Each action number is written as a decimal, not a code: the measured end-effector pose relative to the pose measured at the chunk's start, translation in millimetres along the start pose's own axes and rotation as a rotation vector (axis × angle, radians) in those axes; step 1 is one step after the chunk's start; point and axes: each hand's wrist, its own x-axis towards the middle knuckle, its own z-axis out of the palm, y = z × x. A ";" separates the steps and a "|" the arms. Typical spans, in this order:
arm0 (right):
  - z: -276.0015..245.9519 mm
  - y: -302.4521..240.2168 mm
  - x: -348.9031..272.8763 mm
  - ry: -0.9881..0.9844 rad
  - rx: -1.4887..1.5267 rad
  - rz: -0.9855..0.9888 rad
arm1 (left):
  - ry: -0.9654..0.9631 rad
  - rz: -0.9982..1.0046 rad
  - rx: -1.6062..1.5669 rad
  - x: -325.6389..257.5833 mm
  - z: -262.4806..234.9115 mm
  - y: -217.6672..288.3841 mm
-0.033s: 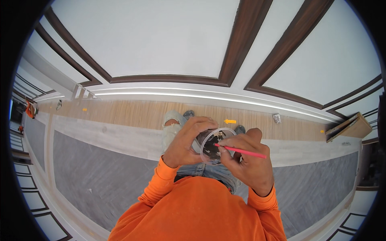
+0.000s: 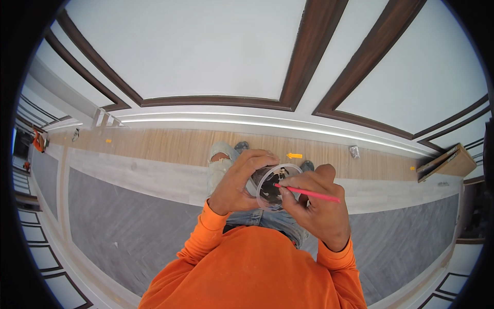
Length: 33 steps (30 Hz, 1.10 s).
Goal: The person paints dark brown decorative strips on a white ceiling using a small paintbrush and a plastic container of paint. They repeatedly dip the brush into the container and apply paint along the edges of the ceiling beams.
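My left hand [image 2: 235, 181] is wrapped round the side of a clear plastic cup [image 2: 259, 180], held in front of my body with its mouth tilted toward me. Dark, paint-like stuff [image 2: 268, 194] coats the inside, with lighter smears near the far wall. Between the thumb and fingers of my right hand [image 2: 324, 213] is a thin paintbrush [image 2: 316, 195] with a pink handle. Its tip points left into the cup's mouth; the bristles are hard to make out against the dark contents.
Ahead rises a white wall with dark brown moulding [image 2: 216, 100]. On the wood-look floor strip [image 2: 175, 147] lie a yellow arrow marker [image 2: 294, 155] and a small silvery packet [image 2: 354, 152]. A brown board-like box [image 2: 447, 164] leans at the right; an orange tool [image 2: 38, 140] stands far left.
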 end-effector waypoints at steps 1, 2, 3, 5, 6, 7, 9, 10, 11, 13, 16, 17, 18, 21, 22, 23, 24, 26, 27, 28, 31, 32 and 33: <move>1.1 2.2 0.6 -0.001 -0.012 -0.014 | -0.008 0.008 0.025 0.7 -0.9 0.8; 1.6 3.7 0.3 -0.004 -0.027 -0.028 | -0.013 0.015 0.048 0.8 -0.4 0.8; 1.4 4.0 -0.8 -0.009 -0.032 -0.030 | -0.011 0.017 0.041 0.7 0.4 0.5; 0.8 3.9 -2.1 -0.020 -0.041 -0.037 | -0.006 0.020 0.028 0.5 1.0 0.5; 0.2 2.1 -2.8 0.001 -0.018 -0.018 | -0.009 0.014 0.025 0.4 0.1 1.6; -0.9 -1.0 -4.1 0.022 0.005 -0.001 | -0.011 0.009 0.022 0.4 -1.2 3.6; -2.3 -1.1 -4.4 0.041 0.036 0.029 | -0.016 -0.008 0.023 0.9 -1.9 2.7; -3.0 0.0 -4.4 0.040 0.041 0.038 | -0.015 -0.017 0.027 -0.1 -1.2 -0.1; -3.7 0.2 -4.8 0.039 0.044 0.042 | -0.013 -0.021 0.033 -1.0 -0.6 -1.5; -1.9 2.6 -7.2 0.022 0.074 0.060 | -0.041 -0.052 0.068 -3.2 -2.3 -2.1; -5.0 7.5 -3.1 0.026 0.051 0.011 | -0.044 -0.040 0.093 -0.8 -3.8 -5.9; -7.9 9.7 -0.9 0.033 0.024 -0.019 | -0.037 -0.020 0.093 1.0 -2.1 -8.6; -10.6 10.5 -0.2 0.006 0.019 -0.005 | -0.036 -0.024 0.070 1.5 -2.6 -9.4; -11.4 12.2 1.5 -0.014 0.074 0.051 | -0.038 -0.043 0.031 1.7 -5.1 -10.5; -8.9 12.0 4.6 0.016 0.136 0.071 | -0.035 -0.052 0.039 3.2 -5.4 -10.1; -6.2 12.6 6.0 0.042 0.204 0.097 | -0.033 -0.071 0.044 3.3 -4.5 -9.8; -5.4 13.3 7.7 0.045 0.182 0.068 | -0.008 -0.097 0.018 5.5 -4.2 -8.2; -4.2 14.4 12.2 0.048 0.136 0.012 | 0.002 -0.094 0.013 8.3 -4.4 -12.1; -2.8 14.9 13.4 0.044 0.168 0.038 | 0.009 -0.092 0.009 9.4 -5.2 -14.9; -0.9 15.5 13.8 0.040 0.199 0.064 | 0.013 -0.093 0.000 10.5 -6.8 -17.4; 3.6 22.1 12.5 0.031 0.229 0.138 | 0.015 -0.112 -0.005 5.5 -9.4 -21.7; 5.8 26.5 13.0 0.033 0.227 0.157 | 0.008 -0.116 0.013 4.3 -11.6 -23.3; 9.4 34.8 12.4 0.021 0.213 0.127 | 0.004 -0.110 0.023 4.7 -12.1 -26.7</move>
